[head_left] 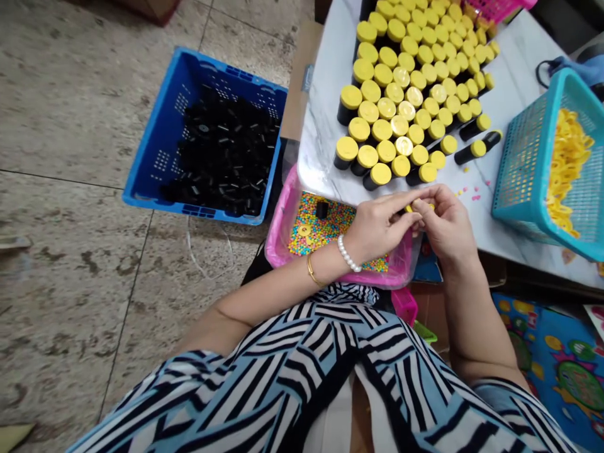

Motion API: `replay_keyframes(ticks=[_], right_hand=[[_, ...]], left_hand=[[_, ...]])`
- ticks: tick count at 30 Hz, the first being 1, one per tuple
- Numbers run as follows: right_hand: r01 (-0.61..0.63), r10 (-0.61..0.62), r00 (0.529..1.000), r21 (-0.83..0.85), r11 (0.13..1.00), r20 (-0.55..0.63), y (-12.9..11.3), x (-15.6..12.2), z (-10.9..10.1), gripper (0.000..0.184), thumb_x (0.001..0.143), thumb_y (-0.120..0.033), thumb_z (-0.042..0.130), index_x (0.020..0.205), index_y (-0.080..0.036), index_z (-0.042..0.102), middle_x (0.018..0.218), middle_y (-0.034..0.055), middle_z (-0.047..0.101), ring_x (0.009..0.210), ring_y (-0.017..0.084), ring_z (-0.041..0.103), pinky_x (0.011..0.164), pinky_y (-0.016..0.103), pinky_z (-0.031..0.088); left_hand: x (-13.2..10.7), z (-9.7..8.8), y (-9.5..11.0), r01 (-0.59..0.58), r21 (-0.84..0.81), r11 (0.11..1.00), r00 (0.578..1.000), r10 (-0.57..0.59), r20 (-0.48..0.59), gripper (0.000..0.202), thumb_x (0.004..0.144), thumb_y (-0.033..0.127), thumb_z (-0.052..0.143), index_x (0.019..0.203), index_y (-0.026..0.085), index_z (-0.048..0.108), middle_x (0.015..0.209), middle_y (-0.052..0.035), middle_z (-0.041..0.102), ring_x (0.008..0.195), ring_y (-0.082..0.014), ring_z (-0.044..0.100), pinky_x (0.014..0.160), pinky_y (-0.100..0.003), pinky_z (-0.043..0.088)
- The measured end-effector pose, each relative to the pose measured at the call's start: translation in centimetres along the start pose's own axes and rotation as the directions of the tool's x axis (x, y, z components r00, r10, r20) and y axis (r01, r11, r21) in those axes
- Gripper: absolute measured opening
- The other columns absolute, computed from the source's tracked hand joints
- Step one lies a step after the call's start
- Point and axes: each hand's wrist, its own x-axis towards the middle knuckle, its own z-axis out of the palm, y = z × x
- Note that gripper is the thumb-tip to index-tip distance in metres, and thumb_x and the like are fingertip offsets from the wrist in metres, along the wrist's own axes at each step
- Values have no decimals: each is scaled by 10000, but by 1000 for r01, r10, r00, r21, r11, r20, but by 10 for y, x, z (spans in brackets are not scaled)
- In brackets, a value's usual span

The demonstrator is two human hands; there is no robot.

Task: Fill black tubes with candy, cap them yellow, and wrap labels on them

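My left hand (380, 225) and my right hand (446, 223) meet at the table's near edge, fingers pinched together on a small yellow cap (418, 206) that shows between them. What lies under the cap is hidden by the fingers. Just beyond my hands stand several black tubes with yellow caps (406, 94), packed in rows on the white marble table (325, 113). Under my left wrist sits a pink tub (278, 239) of small coloured beads (325, 229).
A blue crate (155, 157) of black tubes stands on the tiled floor at left. A teal basket (523, 163) of yellow caps sits on the table at right. A pink basket (495, 7) is at the far edge. A few capped tubes (476, 135) lie on their sides.
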Motion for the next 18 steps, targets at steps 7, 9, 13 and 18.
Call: replay_keyframes(ticks=[7,9,13,18], right_hand=[[72,-74,990,-27,997,-123,5,-6,8,374,828,-511,833,943,-264,578,766,-55,588,556,76,525,493,218,468],[54,-49,995,53,997,-92,9,-8,4,345,877,-542,768,977,-251,612,790,-37,620,587,82,553,502,219,459],[-8,12,1000,205,979,-20,12,-6,-14,391,876,-575,734,1021,-213,701,754,-6,659,639,107,613,502,229,461],[-136,121,990,295,946,68,0,2,-18,451,712,-527,899,928,-203,673,626,-74,559,508,63,504,391,178,326]], left_hand=[[-1,1,-9,-146,126,981,989,145,16,354,1032,203,578,1370,125,648,1304,-140,745,1199,-196,718,1071,-351,580],[-1,1,-11,-177,125,976,984,177,5,358,1018,164,590,1368,110,640,1295,-150,746,1203,-193,717,1065,-344,585],[-1,5,-15,-203,141,969,978,206,-10,397,1008,135,585,1402,128,625,1338,-155,729,1216,-198,714,1066,-371,590],[-2,6,-13,-105,153,983,993,113,-42,410,989,195,653,1386,97,633,1234,-169,768,1064,-197,754,971,-347,609]])
